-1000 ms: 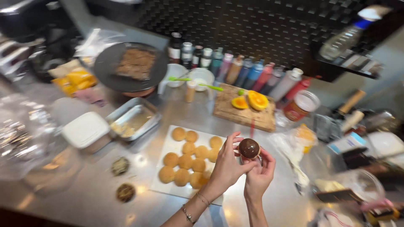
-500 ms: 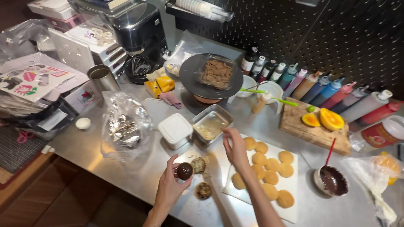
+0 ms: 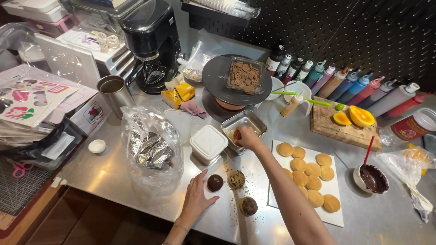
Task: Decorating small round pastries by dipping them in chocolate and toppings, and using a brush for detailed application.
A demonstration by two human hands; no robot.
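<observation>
Since the earlier frame the right hand (image 3: 246, 137) has reached into the metal tin (image 3: 247, 122), fingers pinched inside, contents unclear; the left hand (image 3: 196, 197), grip apart, steadies the chocolate-coated ball (image 3: 215, 183) on the worktop (image 3: 113, 177), at the tin's seven o'clock.

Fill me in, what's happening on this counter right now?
A person works at a steel counter. Their left hand rests flat beside a chocolate-coated ball, while the right hand reaches into a small metal pan. Two crumb-covered balls sit nearby, next to a tray of plain round cookies.
</observation>
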